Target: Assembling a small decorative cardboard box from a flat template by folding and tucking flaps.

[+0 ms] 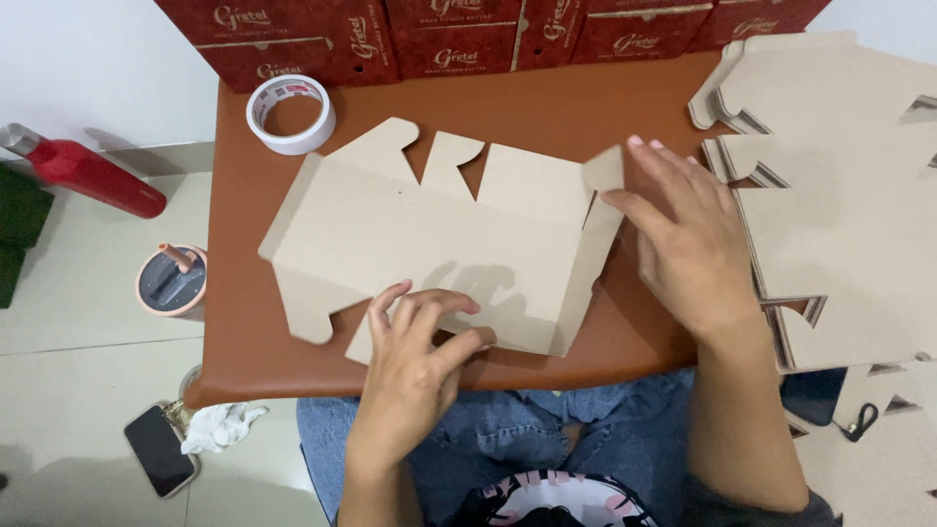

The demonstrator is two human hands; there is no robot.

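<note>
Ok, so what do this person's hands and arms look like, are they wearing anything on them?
Both are bare: the left hand and the right hand have no gloves, rings, watch or bracelets that show. The forearms are uncovered up to the bottom edge of the picture, with no sleeve over them. The fingernails are short and look unpainted. Blue jeans cover the lap below.

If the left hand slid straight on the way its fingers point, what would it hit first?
The left hand already rests on the flat cardboard blank. Its fingers point up and right, so it would probably cross the blank to its top flaps, then bare brown table, then the red boxes.
</note>
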